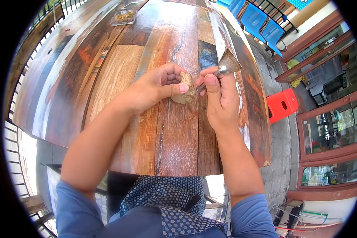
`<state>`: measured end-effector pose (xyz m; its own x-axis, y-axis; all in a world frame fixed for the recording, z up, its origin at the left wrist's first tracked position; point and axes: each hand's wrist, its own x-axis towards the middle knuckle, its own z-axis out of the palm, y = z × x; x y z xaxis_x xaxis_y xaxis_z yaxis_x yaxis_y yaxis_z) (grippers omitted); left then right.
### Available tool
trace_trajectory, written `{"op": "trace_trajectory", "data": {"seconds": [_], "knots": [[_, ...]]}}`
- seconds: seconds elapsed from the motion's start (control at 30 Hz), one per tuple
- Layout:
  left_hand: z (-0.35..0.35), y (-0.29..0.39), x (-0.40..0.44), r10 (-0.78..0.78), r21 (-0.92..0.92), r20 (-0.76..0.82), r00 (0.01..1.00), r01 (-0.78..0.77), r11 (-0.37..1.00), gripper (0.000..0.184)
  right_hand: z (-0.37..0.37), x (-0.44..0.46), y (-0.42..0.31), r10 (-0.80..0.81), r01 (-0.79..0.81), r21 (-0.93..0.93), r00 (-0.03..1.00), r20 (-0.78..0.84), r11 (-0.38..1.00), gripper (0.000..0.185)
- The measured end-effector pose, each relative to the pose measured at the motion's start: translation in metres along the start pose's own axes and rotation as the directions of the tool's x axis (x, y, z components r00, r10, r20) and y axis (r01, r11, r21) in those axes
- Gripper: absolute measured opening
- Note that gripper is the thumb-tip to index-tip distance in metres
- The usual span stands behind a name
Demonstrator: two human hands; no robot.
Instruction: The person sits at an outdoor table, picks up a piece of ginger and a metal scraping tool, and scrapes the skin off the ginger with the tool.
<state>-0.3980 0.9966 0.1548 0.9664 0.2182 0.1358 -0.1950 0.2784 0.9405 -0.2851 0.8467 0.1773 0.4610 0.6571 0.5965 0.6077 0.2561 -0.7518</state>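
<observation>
- We held the pale brown lump [191, 88] in the left grip [159, 86], which was clamped on it with the thumb across its near face; the lump was raised above the bench [178, 139].
- We had the right grip [222, 97] closed on the metal tool [229, 65], its flared head projecting above that grip and its narrow end pointing left towards the lump.
- We could not tell whether the narrow end touched the lump or stopped just beside it.
- We judged the step to be working the lump's surface with that end.
- For good control, we needed the tool pinched near its working end, with light, short strokes directed clear of the left thumb.
- We judged that the uneven lump could twist under pressure, so each fresh face called for a turn and a firm re-seat in the left grip.
- Well beyond the left grip, we had a clear container [114, 23] holding yellowish pieces [125, 15].
</observation>
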Motion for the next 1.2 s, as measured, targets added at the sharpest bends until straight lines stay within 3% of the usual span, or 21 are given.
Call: {"op": "trace_trajectory", "data": {"seconds": [0.23, 0.3, 0.5, 0.67, 0.8, 1.2], "knots": [[-0.0001, 0.0006, -0.0005, 0.002, 0.008, 0.008, 1.000, -0.002, 1.000, 0.027, -0.0007, 0.0010, -0.0008, 0.035, -0.036, -0.071, 0.999, -0.024, 0.997, 0.024], [0.0001, -0.0008, 0.0002, 0.010, 0.000, 0.003, 1.000, -0.010, 1.000, 0.027, 0.0002, 0.0005, -0.0017, 0.069, -0.068, 0.043, 0.997, -0.021, 0.997, 0.023], [-0.0002, 0.0000, 0.0003, 0.006, -0.003, 0.012, 1.000, -0.006, 1.000, 0.028, 0.0005, 0.0005, -0.0014, 0.102, -0.100, 0.052, 0.994, -0.031, 0.994, 0.023], [-0.0011, -0.0006, -0.0004, -0.010, 0.018, 0.036, 0.999, 0.009, 1.000, 0.029, 0.0014, -0.0014, 0.0041, 0.034, -0.034, 0.018, 0.999, 0.007, 0.999, 0.023], [0.0010, 0.0008, -0.0011, -0.018, 0.021, -0.037, 0.999, 0.019, 1.000, 0.030, 0.0009, -0.0006, 0.0049, -0.030, 0.030, -0.050, 1.000, -0.006, 0.998, 0.023], [0.0023, 0.0014, -0.0002, -0.006, 0.027, -0.052, 0.999, 0.007, 1.000, 0.028, -0.0003, -0.0007, 0.0010, 0.003, -0.004, -0.029, 1.000, -0.018, 1.000, 0.022]]}}
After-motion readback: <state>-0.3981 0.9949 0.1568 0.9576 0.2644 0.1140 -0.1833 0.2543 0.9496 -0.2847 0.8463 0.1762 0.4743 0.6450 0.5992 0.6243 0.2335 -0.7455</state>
